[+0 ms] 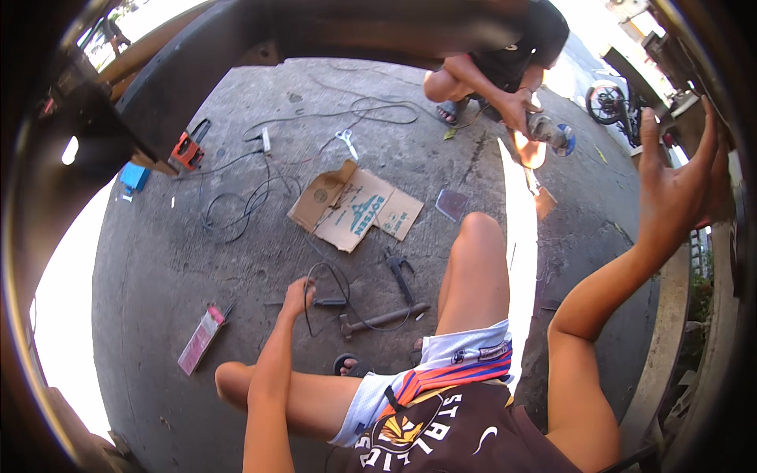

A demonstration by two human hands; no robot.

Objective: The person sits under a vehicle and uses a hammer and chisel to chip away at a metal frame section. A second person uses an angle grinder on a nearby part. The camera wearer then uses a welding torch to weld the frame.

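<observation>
Low over the concrete floor, my left hand (298, 298) is closed around what looks like a welding electrode holder; its black handle (331, 302) shows to the right of the fingers and a thin rod to the left. A black cable (310, 315) loops around beside that hand. To its right lie a hammer (386, 318) and a black tool with a forked end (400, 277). My right hand (678, 177) is raised at the far right, fingers spread, in front of a dark upright frame; I cannot tell whether it touches it.
Ahead, a crouching person holds an angle grinder (548, 132) beside a bright glow. Flattened cardboard (355, 206), scissors (345, 143), a power strip (266, 140), an orange machine (188, 150) and a flat packet (201, 340) lie about. A dark beam (355, 31) crosses overhead.
</observation>
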